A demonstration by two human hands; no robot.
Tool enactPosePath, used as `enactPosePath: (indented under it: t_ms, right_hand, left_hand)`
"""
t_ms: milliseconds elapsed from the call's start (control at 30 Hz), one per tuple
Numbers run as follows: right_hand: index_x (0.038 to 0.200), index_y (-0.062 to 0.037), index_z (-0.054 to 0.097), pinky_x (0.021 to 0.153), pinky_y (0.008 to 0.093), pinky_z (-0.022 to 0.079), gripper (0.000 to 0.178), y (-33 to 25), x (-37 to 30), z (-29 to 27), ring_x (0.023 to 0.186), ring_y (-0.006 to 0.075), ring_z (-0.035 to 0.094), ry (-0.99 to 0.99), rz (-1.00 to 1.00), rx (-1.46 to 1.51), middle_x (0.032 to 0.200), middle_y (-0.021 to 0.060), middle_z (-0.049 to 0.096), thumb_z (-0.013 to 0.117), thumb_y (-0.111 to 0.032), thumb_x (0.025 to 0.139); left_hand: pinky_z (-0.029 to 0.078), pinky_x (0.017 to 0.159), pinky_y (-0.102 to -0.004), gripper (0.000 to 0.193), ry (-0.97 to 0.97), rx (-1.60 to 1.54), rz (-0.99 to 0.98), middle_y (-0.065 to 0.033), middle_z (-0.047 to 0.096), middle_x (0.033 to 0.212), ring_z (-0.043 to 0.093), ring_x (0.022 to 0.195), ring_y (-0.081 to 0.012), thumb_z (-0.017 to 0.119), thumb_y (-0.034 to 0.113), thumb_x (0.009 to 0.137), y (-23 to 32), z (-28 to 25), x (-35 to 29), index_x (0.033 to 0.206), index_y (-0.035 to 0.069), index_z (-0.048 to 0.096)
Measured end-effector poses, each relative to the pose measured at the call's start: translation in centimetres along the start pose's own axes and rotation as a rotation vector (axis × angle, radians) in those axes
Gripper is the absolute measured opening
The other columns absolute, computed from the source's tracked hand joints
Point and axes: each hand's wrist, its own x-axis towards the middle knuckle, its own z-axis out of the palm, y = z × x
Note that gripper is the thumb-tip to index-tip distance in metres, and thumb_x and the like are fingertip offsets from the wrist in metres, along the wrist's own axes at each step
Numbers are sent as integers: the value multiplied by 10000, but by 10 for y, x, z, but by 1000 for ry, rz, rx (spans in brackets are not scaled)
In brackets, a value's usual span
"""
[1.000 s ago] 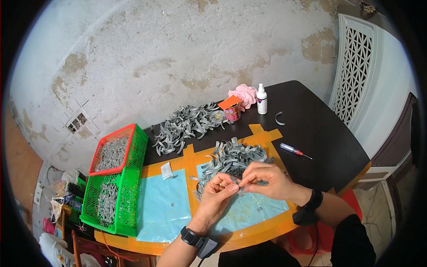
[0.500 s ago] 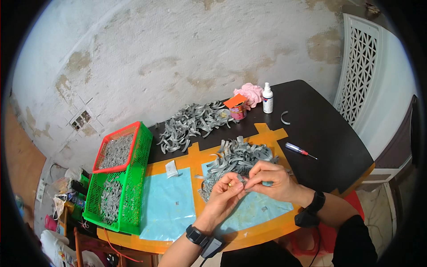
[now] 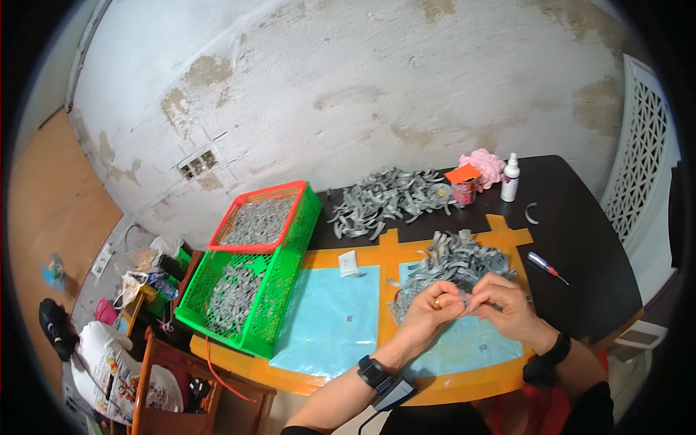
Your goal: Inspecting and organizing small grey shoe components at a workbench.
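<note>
My left hand [image 3: 428, 313] and my right hand [image 3: 505, 304] meet fingertip to fingertip over a light blue mat [image 3: 464, 344], pinching a small grey curved piece [image 3: 464, 298] between them. Just behind my hands lies a heap of similar grey pieces [image 3: 453, 261]. A ring shows on my left hand, and both wrists carry black bands.
A second grey heap [image 3: 388, 199] lies farther back on the dark table [image 3: 580, 239]. A green crate [image 3: 286, 290] with a red tray [image 3: 261, 217] holds more pieces at left. A white bottle [image 3: 510, 177], pink cloth [image 3: 484, 165], small can [image 3: 462, 190] and screwdriver [image 3: 545, 267] lie at right.
The view has shifted slightly, so the table sits a little lower and to the right. My hands stay together on the small piece, fingers working it.
</note>
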Motion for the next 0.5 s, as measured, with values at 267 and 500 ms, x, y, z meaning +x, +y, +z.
enactPosePath:
  t_ms: [267, 500]
  right_hand:
    - [898, -10, 603, 643, 254, 484, 90, 1, 3, -8, 823, 137, 575, -182, 85, 302, 938, 58, 536, 595, 49, 830]
    - [939, 12, 588, 708, 271, 483, 64, 8, 3, -9, 784, 133, 567, -179, 283, 693, 961, 61, 537, 604, -5, 880]
  left_hand:
    - [509, 789, -242, 222, -1, 65, 13, -39, 665, 914, 630, 854, -120, 630, -25, 857, 6, -2, -3, 1046, 61, 550]
    - [507, 801, -260, 318, 76, 244, 114, -72, 677, 1000, 629, 879, -123, 621, -42, 857, 5, 9, -2, 1161, 35, 569]
